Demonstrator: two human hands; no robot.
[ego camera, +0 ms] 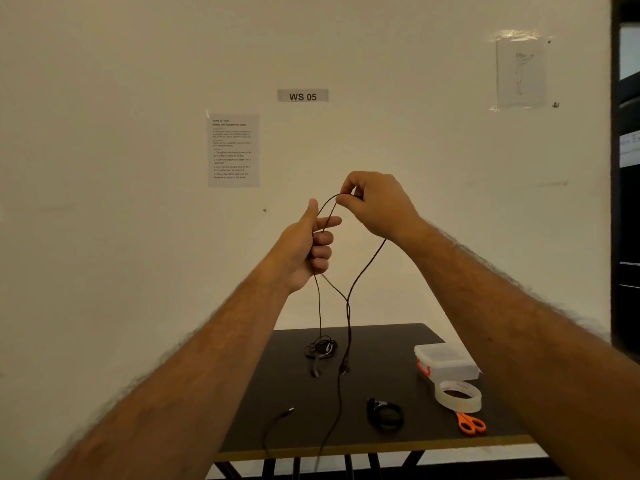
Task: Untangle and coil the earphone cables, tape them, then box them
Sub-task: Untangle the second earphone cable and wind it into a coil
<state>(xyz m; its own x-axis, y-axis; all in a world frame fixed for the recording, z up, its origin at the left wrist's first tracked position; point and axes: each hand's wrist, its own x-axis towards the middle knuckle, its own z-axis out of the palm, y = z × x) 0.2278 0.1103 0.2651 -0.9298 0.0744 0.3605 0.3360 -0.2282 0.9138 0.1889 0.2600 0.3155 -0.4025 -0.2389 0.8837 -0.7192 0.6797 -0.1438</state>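
Nearest us, at the table's (398,344) front edge, a loose plug end (290,410) of cable lies by itself, and just past it sit a small coiled black bundle (385,415), orange scissors (470,423), a roll of clear tape (459,395) and a lidded plastic box (445,362) waiting on the right. Further in, a knotted clump of earphone cable (320,348) rests on the dark top, so there is more untangling to come. Up above it all, both hands are raised with the working cable (348,306) strung between them and dangling down to the table. The left hand (306,249) has its lower fingers curled round the strands, thumb up and forefinger pointing out; the right hand (375,204) pinches the top of a loop between thumb and fingertips. The strands cross just below the left hand, and that crossing looks like the thing to clear. Best bet, I'd say: keep the left grip loose enough to let cable slide, feed the loop through rather than tugging, and lift high so the hanging ends spin free. Behind, a plain wall carries a "WS 05" sign (302,95) and an instruction sheet (233,150).
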